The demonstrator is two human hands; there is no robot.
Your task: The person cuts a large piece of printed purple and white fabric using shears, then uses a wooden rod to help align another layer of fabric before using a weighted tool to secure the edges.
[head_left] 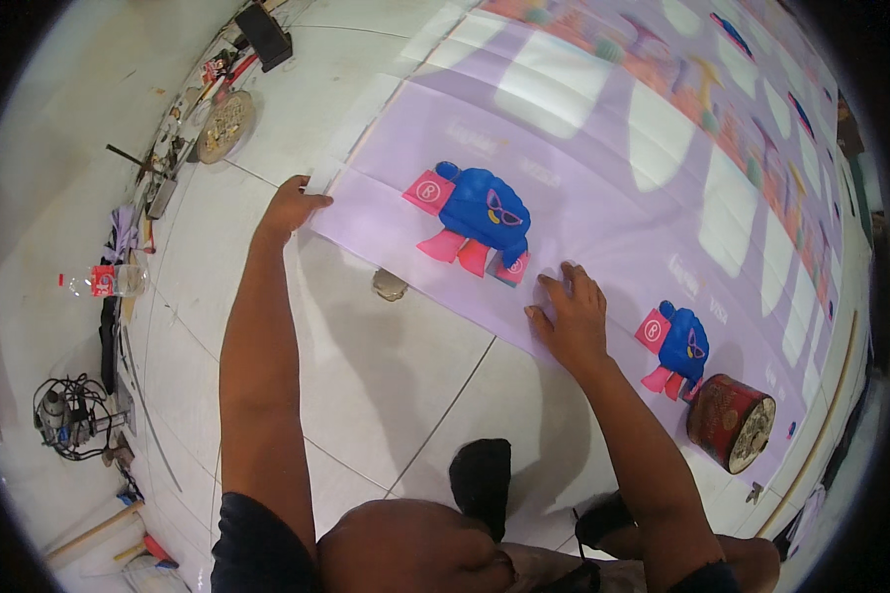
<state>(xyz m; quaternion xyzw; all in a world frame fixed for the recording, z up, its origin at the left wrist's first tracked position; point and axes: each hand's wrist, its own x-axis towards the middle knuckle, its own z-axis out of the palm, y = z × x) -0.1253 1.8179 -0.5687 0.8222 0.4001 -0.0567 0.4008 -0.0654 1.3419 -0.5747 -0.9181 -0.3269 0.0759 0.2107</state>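
Observation:
A large lilac printed sheet point(386, 198) lies spread over the tiled floor, with blue cartoon figures in pink boots along its near strip. My left hand point(295, 206) is at the sheet's near left corner, thumb and forefinger apart, the thumb touching the edge. Palm down near the front edge, my right hand point(576, 314) rests on the sheet with its fingers spread, between two figures. A red cylindrical tin point(730, 423) lies on the sheet's near right part. A small rounded beige object point(390, 285) shows at the front edge, partly covered by the sheet.
Along the left wall lie a plastic bottle point(117, 281), a corded power tool point(61, 415), a round dish of small bits point(225, 127) and a black box point(264, 36). My foot in a black sock point(482, 484) is just before the sheet. A small clip point(755, 492) is beyond the tin.

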